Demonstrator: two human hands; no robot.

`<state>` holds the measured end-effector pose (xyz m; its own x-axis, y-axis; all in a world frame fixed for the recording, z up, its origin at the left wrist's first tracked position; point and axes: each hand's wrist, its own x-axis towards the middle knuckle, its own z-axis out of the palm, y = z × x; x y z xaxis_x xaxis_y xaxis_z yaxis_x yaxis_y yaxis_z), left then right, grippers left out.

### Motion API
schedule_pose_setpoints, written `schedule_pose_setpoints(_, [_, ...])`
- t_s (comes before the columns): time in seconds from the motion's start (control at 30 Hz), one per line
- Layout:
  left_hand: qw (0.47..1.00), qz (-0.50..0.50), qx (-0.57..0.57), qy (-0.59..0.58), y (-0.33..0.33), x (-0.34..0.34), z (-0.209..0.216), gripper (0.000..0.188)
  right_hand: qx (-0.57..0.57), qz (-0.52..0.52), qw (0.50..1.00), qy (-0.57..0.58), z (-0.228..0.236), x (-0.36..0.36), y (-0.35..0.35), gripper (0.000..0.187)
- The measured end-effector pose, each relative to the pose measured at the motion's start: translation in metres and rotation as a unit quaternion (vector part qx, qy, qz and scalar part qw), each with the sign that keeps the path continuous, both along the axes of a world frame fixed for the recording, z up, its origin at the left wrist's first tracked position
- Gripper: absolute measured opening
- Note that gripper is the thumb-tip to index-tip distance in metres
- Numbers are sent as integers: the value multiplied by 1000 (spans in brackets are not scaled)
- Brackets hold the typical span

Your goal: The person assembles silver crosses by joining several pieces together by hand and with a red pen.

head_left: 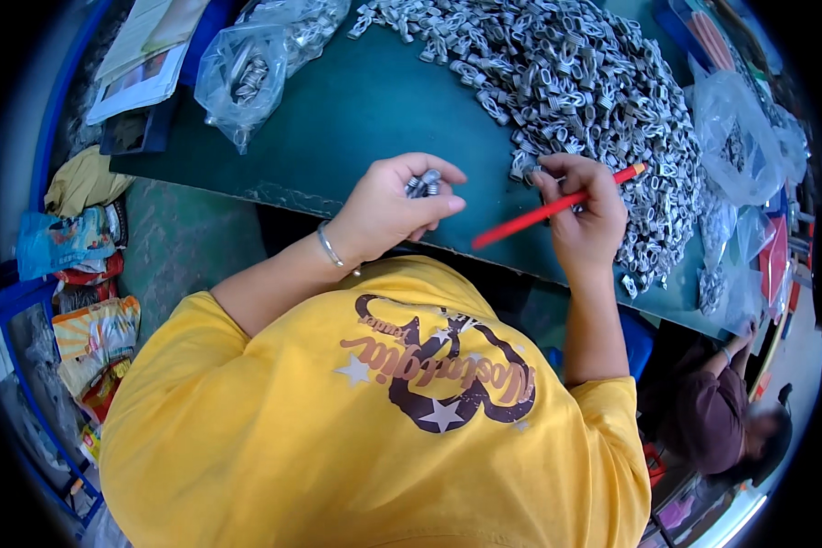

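My left hand [395, 205] is curled around a small bunch of grey metal clips [424, 184], held just above the near edge of the dark green table [365, 110]. My right hand [583, 205] grips a red pencil [543, 210] that slants down to the left. Its fingertips touch a clip at the near edge of the big heap of grey metal clips [575, 82]. A thin bracelet [330, 247] circles my left wrist. My yellow printed shirt fills the lower picture.
Clear plastic bags of metal parts lie at the table's far left [244, 73] and right [735, 137]. Papers [146, 55] rest at the far left corner. Colourful packets [91, 274] pile beside the table on the left. Another person [721, 420] sits at lower right.
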<state>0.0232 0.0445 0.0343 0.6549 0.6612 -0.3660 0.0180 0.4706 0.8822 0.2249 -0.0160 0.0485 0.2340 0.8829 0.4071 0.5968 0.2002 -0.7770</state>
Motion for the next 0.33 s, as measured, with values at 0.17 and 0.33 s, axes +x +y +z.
schedule_pose_setpoints(0.17, [999,8,34,-18,-5,8,5,22,-62,39,885,460,-10,-28,-5,26])
schedule_pose_setpoints(0.33, [982,42,183,-17,-4,1,3,22,-110,101,821,551,-24,-30,-8,22])
